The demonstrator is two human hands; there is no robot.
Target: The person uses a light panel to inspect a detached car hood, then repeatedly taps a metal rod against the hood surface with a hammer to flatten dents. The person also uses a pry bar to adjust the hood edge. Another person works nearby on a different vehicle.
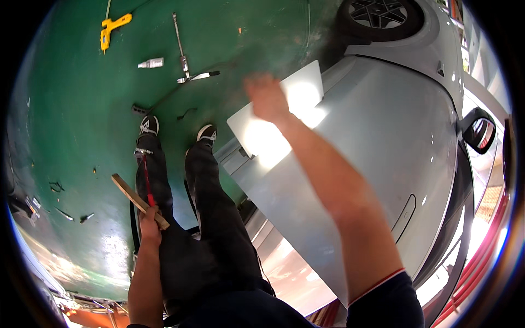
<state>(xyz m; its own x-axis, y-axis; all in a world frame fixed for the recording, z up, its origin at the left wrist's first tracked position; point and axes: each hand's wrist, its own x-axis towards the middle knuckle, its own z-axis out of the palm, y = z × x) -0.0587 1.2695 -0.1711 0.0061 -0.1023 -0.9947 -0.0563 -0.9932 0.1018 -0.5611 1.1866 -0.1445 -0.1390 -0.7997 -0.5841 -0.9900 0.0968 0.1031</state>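
Observation:
My left hand (150, 225) is closed around a flat wooden stick (130, 191) and a thin tool with a red handle (149, 183). The tool's metal head (144, 151) lies over my left shin; it looks like a small hammer. My right arm reaches across the silver-grey car door (377, 126). At its end my right hand (268, 100) is over a white rectangular panel (303, 82) with strong glare, set along the door's lower part. Motion smears the right fingers, and whether they touch the panel cannot be told.
On the green floor (87, 126) lie a yellow glue gun (112, 30), a small white bottle (151, 63), a metal rod with a T-shaped end (179, 44) and a dark strip with a cable (143, 110). A wheel (380, 13) and a side mirror (480, 131) belong to the car.

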